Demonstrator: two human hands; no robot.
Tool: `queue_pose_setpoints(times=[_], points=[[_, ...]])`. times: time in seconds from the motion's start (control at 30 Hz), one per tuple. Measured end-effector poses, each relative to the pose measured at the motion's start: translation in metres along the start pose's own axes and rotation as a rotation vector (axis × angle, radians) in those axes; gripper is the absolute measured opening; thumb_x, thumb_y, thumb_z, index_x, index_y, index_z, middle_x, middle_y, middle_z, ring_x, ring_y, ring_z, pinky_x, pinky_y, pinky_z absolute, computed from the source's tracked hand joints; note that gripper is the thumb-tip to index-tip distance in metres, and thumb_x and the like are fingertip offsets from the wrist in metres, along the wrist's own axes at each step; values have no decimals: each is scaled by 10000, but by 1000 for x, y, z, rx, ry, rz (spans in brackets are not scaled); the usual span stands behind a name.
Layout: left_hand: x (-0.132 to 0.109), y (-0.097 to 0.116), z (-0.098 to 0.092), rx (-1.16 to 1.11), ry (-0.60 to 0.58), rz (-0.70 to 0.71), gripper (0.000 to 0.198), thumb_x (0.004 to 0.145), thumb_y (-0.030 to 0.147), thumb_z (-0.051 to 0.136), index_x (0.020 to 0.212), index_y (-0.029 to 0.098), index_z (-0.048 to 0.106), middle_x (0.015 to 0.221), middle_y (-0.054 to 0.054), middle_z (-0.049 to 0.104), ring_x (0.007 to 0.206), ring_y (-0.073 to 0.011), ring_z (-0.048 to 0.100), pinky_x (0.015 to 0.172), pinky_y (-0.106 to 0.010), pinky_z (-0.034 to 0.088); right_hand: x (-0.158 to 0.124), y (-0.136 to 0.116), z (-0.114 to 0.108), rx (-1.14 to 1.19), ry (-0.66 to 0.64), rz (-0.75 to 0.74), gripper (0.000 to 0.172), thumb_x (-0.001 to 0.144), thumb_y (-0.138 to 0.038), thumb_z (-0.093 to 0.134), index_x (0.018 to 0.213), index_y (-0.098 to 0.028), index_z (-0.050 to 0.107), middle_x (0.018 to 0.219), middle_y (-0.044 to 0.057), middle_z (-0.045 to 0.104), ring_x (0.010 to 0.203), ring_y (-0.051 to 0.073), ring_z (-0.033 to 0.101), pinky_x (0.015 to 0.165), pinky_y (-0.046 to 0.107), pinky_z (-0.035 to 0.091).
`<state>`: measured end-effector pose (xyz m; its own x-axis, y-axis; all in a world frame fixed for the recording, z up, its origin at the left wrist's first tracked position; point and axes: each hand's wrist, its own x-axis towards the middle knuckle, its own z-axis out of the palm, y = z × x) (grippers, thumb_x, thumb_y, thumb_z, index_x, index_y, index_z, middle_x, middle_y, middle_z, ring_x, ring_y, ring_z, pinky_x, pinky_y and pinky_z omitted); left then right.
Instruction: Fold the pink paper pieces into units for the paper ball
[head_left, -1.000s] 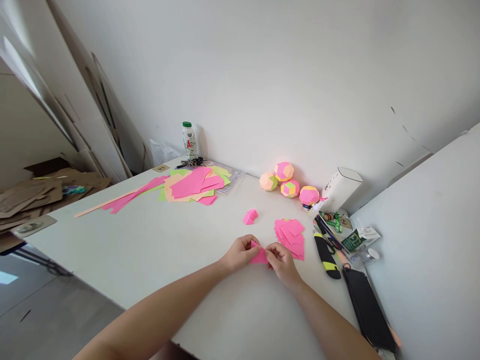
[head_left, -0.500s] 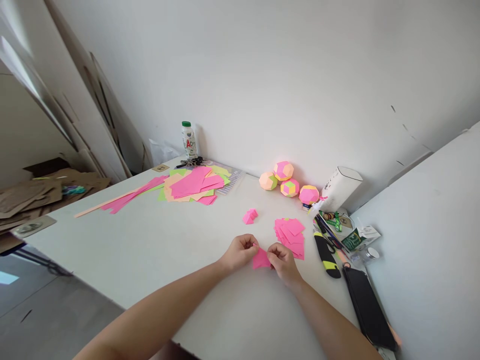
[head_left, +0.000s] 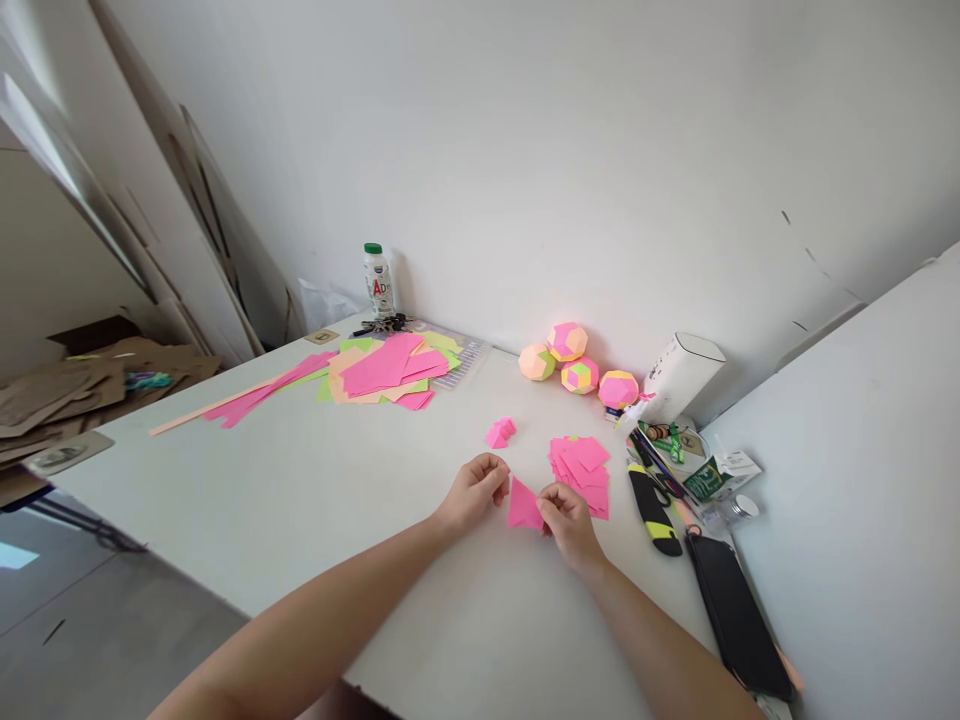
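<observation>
A small pink piece of paper (head_left: 526,506) with creases and pointed corners is pinched at its right side by my right hand (head_left: 568,520), thumb on the near face. Just left of the paper, my left hand (head_left: 477,492) has its fingers loosely curled beside the paper's upper left corner, with a narrow gap between. Beyond the hands lies a small cluster of folded pink paper pieces (head_left: 500,432). A loose pile of flat pink paper pieces (head_left: 581,470) is behind my right hand, which covers part of its near edge.
Four-coloured paper balls (head_left: 568,342) stand against the wall. A heap of coloured paper sheets (head_left: 386,368), paper strips (head_left: 255,390) and a bottle (head_left: 379,282) are at the back left. Along the right lie a utility knife (head_left: 654,510), a white box (head_left: 682,375) and a black case (head_left: 739,615).
My left hand has let go of the pink paper and shifted slightly up and left. The paper remains in my right hand, with its left corner now showing.
</observation>
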<state>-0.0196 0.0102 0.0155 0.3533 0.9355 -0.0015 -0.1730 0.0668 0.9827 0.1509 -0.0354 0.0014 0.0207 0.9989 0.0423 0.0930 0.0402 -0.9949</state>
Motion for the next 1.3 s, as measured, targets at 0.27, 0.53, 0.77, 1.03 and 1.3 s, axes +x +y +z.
queue_pose_setpoints(times=[0.27,0.53,0.77,1.03,1.3], points=[[-3,-5,6,-46,-95,-35,254,787,416,561,820,171,506,600,40,529,516,-89,482,522,-222,387,0,-1,1,-28,5,-6,128,778,-236,543,663,-186,518,529,-63,463,432,87,444,419,201,384],[-2,-7,4,87,-68,-15,228,799,392,552,846,171,522,586,54,495,515,-84,471,506,-208,369,0,0,1,-22,5,-1,104,764,-195,507,664,-183,531,525,-64,468,427,81,441,410,190,390],[-1,-11,5,13,-76,-9,256,791,394,566,891,163,517,651,29,526,575,-97,508,554,-231,427,0,3,1,-14,10,15,82,775,-225,525,712,-185,558,529,-58,494,424,88,464,415,200,413],[-2,-9,5,-5,-74,-42,281,781,413,579,901,166,520,629,35,529,560,-100,528,550,-235,445,1,2,2,5,-8,19,99,794,-266,546,789,-179,592,546,-45,541,422,89,483,414,203,419],[-2,-9,4,17,-64,-48,361,776,431,573,1025,173,529,591,45,540,537,-108,534,549,-241,439,1,2,2,2,-10,10,100,795,-271,547,790,-183,593,533,-48,539,421,92,486,419,207,417]])
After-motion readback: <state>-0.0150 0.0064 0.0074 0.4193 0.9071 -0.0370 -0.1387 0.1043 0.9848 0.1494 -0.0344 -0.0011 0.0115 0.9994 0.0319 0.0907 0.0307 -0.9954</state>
